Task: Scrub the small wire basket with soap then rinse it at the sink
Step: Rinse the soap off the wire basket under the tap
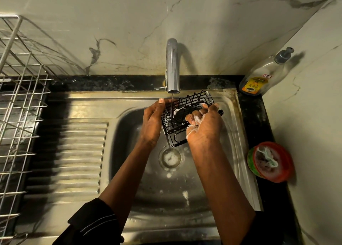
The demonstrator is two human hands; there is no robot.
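Basket [187, 106] between left grip [152, 121] and right grip [203, 127]

Wire basket [170, 121] under tap [173, 65], above the sink [129, 152]

Both forearms extended forward; left grip [151, 122] curled, thumb forward; right grip [203, 128] curled, soapy.

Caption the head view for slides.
Left hand and right hand hold the soapy wire basket under the running tap, over the sink.
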